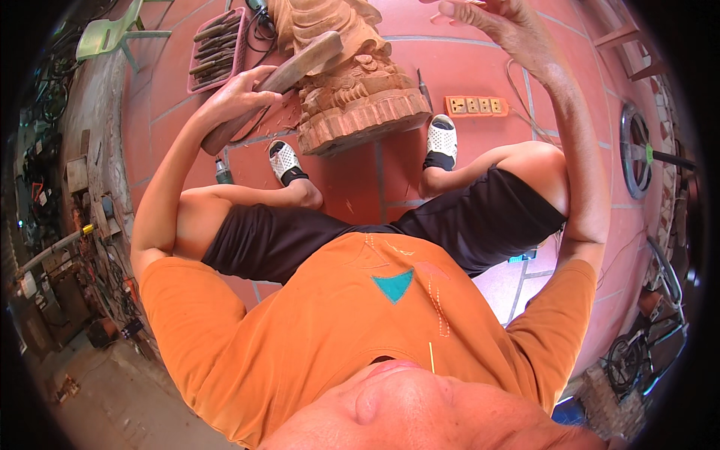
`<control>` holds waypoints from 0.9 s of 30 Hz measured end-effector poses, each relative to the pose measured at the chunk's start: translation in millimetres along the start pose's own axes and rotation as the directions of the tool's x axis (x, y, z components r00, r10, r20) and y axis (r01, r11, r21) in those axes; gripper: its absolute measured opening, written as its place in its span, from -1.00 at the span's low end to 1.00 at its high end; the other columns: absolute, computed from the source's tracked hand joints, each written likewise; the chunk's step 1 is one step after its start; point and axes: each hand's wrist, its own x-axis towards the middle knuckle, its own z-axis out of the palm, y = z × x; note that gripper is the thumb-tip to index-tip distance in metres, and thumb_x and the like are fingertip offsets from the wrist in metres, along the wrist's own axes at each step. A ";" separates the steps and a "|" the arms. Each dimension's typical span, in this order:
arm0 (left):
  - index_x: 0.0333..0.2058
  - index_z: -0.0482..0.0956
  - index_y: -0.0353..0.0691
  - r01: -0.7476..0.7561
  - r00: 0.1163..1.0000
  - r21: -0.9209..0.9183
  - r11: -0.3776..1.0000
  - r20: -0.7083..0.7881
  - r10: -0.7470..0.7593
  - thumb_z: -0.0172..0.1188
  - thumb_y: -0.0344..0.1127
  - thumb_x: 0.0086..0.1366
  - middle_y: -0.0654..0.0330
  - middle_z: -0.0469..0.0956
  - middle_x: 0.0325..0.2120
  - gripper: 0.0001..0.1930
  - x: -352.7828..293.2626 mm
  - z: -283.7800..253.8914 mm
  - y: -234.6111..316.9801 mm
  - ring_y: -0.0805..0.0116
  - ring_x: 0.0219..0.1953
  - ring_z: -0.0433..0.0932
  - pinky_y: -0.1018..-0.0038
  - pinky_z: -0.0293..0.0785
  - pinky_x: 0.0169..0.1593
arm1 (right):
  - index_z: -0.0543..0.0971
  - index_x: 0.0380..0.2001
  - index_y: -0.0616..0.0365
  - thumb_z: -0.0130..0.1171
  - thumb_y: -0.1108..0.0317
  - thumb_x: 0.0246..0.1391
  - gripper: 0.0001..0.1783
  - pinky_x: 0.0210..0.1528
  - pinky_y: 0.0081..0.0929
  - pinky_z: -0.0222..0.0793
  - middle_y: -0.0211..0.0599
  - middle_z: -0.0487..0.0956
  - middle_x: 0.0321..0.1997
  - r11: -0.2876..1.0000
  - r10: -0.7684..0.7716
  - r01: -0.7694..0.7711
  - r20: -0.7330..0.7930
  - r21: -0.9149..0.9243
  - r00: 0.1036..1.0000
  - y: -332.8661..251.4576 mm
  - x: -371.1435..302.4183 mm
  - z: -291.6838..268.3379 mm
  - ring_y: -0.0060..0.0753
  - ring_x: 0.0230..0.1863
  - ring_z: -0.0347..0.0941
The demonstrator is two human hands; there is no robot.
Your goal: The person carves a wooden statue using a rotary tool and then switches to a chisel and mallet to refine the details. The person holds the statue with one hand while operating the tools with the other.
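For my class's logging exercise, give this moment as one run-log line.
left hand: holds wooden bar; right hand: raised, partly out of frame; carving: ahead, base between shoes

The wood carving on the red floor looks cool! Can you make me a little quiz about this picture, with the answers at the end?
1. Which hand holds the wooden stick?
2. True or false: the pink basket of tools sits to the left of the carving.
3. How many sockets does the orange power strip have in its row?

Key:
1. The left hand.
2. True.
3. Four.
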 end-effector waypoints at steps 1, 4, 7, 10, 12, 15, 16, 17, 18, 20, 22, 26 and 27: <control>0.33 0.34 -0.26 -0.024 1.000 0.013 1.000 -0.005 0.024 0.40 -0.02 0.22 0.16 0.55 -0.36 -0.21 -0.4 -0.5 -4.6 0.45 -0.39 0.49 0.46 0.42 -0.33 | 0.63 0.01 0.12 0.28 0.36 0.28 -0.74 0.15 -0.41 0.45 -0.41 0.62 0.07 1.000 0.003 -0.003 0.001 0.003 1.000 0.4 0.2 0.0 -0.49 0.09 0.53; 0.33 0.35 -0.25 -0.007 1.000 0.040 0.999 -0.019 0.008 0.40 -0.02 0.22 0.17 0.56 -0.37 -0.22 -5.9 -1.4 -7.2 0.45 -0.38 0.49 0.45 0.41 -0.31 | 0.63 0.02 0.12 0.28 0.36 0.28 -0.74 0.16 -0.40 0.45 -0.41 0.61 0.08 1.000 -0.021 0.021 0.007 0.020 1.000 5.8 2.1 0.9 -0.49 0.10 0.53; 0.33 0.36 -0.20 0.112 0.994 0.001 0.994 -0.003 -0.112 0.40 -0.04 0.21 0.15 0.57 -0.35 -0.23 -16.9 -3.3 10.6 0.42 -0.34 0.50 0.43 0.43 -0.23 | 0.62 0.03 0.12 0.28 0.36 0.29 -0.73 0.16 -0.39 0.45 -0.41 0.62 0.08 0.999 -0.035 0.035 0.014 0.009 0.999 7.6 2.7 0.4 -0.50 0.10 0.53; 0.34 0.36 -0.15 0.072 0.997 0.061 0.996 -0.032 -0.070 0.41 -0.07 0.18 0.15 0.57 -0.31 -0.22 -17.9 -4.1 0.7 0.40 -0.29 0.52 0.41 0.45 -0.18 | 0.62 0.03 0.11 0.27 0.36 0.29 -0.73 0.16 -0.39 0.45 -0.42 0.62 0.07 0.999 0.028 -0.028 0.011 0.018 1.000 -10.0 0.7 6.0 -0.50 0.10 0.53; 0.33 0.36 -0.14 0.017 0.999 0.123 0.992 -0.048 -0.011 0.42 -0.08 0.17 0.15 0.57 -0.28 -0.22 -15.7 -1.3 -10.1 0.39 -0.25 0.53 0.40 0.45 -0.14 | 0.62 0.04 0.11 0.27 0.36 0.29 -0.73 0.16 -0.40 0.45 -0.42 0.63 0.06 0.999 0.051 -0.050 0.019 -0.019 0.999 -19.4 0.5 9.0 -0.51 0.10 0.53; 0.32 0.36 -0.17 0.040 0.999 0.171 0.984 0.001 -0.041 0.42 -0.12 0.12 0.10 0.58 -0.21 -0.21 -12.9 -4.3 -19.8 0.32 -0.16 0.54 0.35 0.45 -0.04 | 0.62 0.04 0.10 0.27 0.37 0.29 -0.73 0.15 -0.42 0.45 -0.43 0.63 0.05 0.999 0.052 -0.052 0.038 -0.010 0.998 -20.0 2.6 9.5 -0.52 0.09 0.52; 0.32 0.36 -0.18 0.042 0.999 0.196 0.980 0.022 -0.048 0.42 -0.13 0.11 0.08 0.58 -0.20 -0.21 -9.3 -7.0 -28.5 0.30 -0.14 0.54 0.34 0.45 -0.02 | 0.62 0.04 0.10 0.27 0.37 0.29 -0.73 0.14 -0.42 0.45 -0.43 0.63 0.05 0.999 0.047 -0.048 0.046 0.004 0.998 -17.9 3.2 9.0 -0.53 0.09 0.52; 0.31 0.36 -0.19 0.044 0.998 0.221 0.974 0.044 -0.055 0.42 -0.14 0.10 0.07 0.58 -0.19 -0.20 -7.4 -8.1 -34.9 0.28 -0.13 0.54 0.33 0.44 -0.01 | 0.62 0.03 0.10 0.27 0.37 0.29 -0.73 0.14 -0.43 0.45 -0.44 0.63 0.05 1.000 0.026 -0.026 0.044 0.004 0.999 -12.8 4.6 8.1 -0.53 0.09 0.52; 0.31 0.36 -0.19 0.065 0.996 0.242 0.968 0.045 -0.078 0.42 -0.14 0.09 0.05 0.58 -0.18 -0.20 -7.0 -8.2 -32.7 0.26 -0.13 0.54 0.31 0.44 0.00 | 0.63 0.03 0.09 0.27 0.37 0.29 -0.73 0.13 -0.43 0.46 -0.44 0.63 0.05 1.000 0.007 -0.007 0.038 0.003 0.999 -6.0 5.8 7.5 -0.53 0.08 0.52; 0.30 0.37 -0.20 0.106 0.991 0.285 0.953 0.046 -0.124 0.42 -0.15 0.07 0.02 0.59 -0.17 -0.20 -6.3 -9.4 -26.6 0.22 -0.12 0.54 0.28 0.44 0.01 | 0.63 0.02 0.09 0.28 0.37 0.28 -0.74 0.13 -0.44 0.46 -0.45 0.63 0.05 1.000 0.008 -0.008 0.029 0.004 1.000 -2.8 4.7 6.0 -0.54 0.08 0.52; 0.29 0.38 -0.19 0.112 0.990 0.296 0.949 0.051 -0.133 0.42 -0.15 0.06 0.01 0.59 -0.16 -0.20 -7.2 -10.3 -33.1 0.21 -0.12 0.54 0.27 0.44 0.01 | 0.64 0.01 0.09 0.29 0.36 0.28 -0.74 0.12 -0.44 0.46 -0.45 0.63 0.05 0.999 0.039 -0.039 0.030 0.013 0.999 -8.2 5.0 7.6 -0.54 0.08 0.52; 0.26 0.40 -0.21 0.127 0.985 0.325 0.937 0.070 -0.158 0.40 -0.12 0.07 0.02 0.59 -0.15 -0.24 -8.1 -12.8 -29.6 0.20 -0.12 0.54 0.26 0.44 0.00 | 0.64 0.00 0.08 0.29 0.36 0.28 -0.75 0.12 -0.44 0.46 -0.46 0.63 0.05 1.000 -0.009 0.009 0.023 -0.004 1.000 3.8 5.8 4.2 -0.55 0.08 0.52; 0.24 0.40 -0.21 0.132 0.984 0.334 0.933 0.073 -0.165 0.38 -0.11 0.08 0.02 0.59 -0.14 -0.26 -9.2 -16.1 -28.1 0.20 -0.11 0.54 0.26 0.44 0.01 | 0.64 0.00 0.09 0.29 0.36 0.28 -0.75 0.13 -0.43 0.46 -0.46 0.63 0.05 1.000 -0.008 0.008 0.022 -0.002 1.000 3.6 5.2 4.2 -0.55 0.08 0.52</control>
